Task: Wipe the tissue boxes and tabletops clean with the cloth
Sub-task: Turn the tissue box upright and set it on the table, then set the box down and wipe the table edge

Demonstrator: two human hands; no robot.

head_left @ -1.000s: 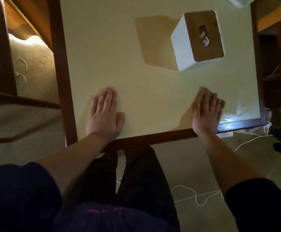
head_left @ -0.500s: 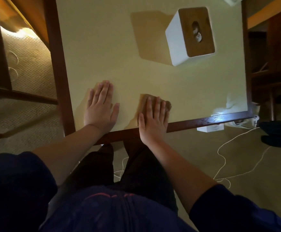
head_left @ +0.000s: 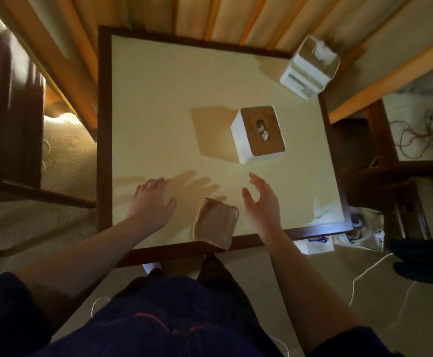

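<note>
Cloth (head_left: 215, 222) is lying loose at the tabletop's (head_left: 158, 104) near edge between both hands; left hand (head_left: 152, 202) and right hand (head_left: 260, 202) are hovering, fingers spread, gripping nothing. Box (head_left: 258, 134) likely is waiting unwiped.

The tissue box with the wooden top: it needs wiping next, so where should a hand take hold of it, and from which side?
Grip the tissue box by its two opposite white side walls, coming down from above and from the near edge, where the right hand is closest. It stands upright and alone on the table, so all sides are free. Avoid the wooden top's slot, where tissue pokes out.
</note>
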